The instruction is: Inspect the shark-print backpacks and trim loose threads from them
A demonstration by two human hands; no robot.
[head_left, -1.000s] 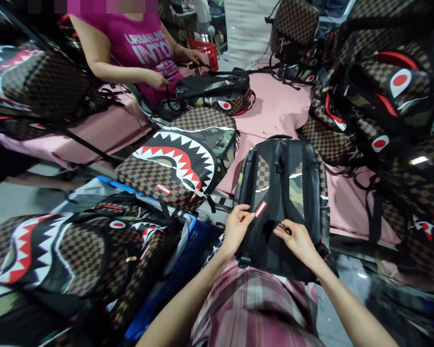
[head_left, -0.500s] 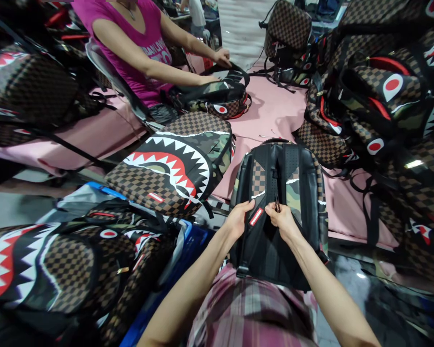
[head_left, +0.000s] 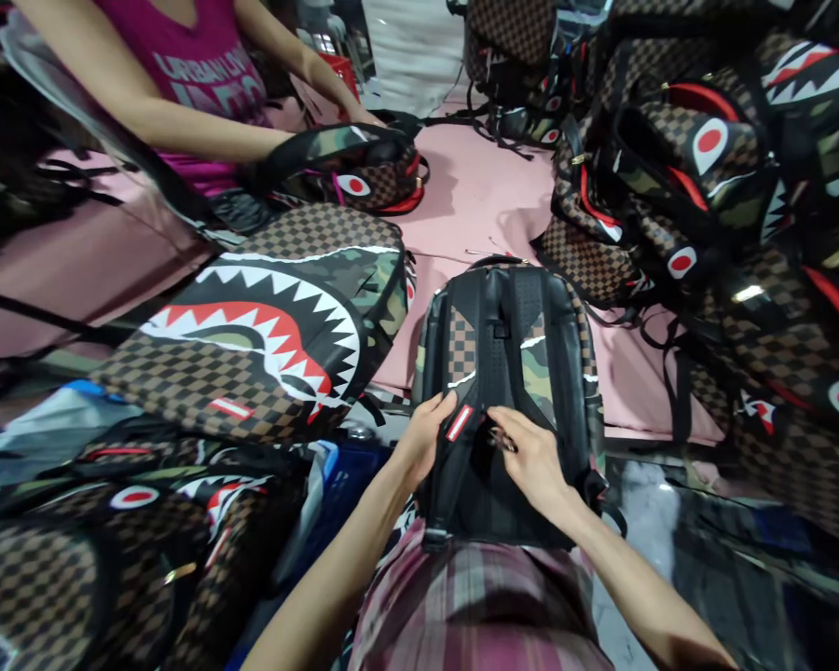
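Observation:
A backpack (head_left: 472, 326) with black straps, brown checks and camouflage patches leans in front of my lap, its strap side facing me. My left hand (head_left: 419, 443) grips its left strap, thumb on top beside a small red-and-white label (head_left: 460, 423). My right hand (head_left: 528, 457) is over the middle of the back panel, fingers bent around small dark thread snips (head_left: 503, 438), mostly covered by the fingers. The right fingertips are close to the left strap. Left of this backpack lies another checked backpack (head_left: 252, 326) with a shark-mouth print, front side up.
Across the pink-covered table (head_left: 475, 186), a co-worker in a magenta top (head_left: 196, 75) handles another backpack (head_left: 350, 168). Several backpacks are piled at the right (head_left: 713, 186). More bags (head_left: 132, 522) fill a blue crate at the lower left.
The view has shifted, so things appear farther left. My right hand has gone from a pinch with the snips pointing up to a flatter pose lower on the panel. My left hand keeps its grip.

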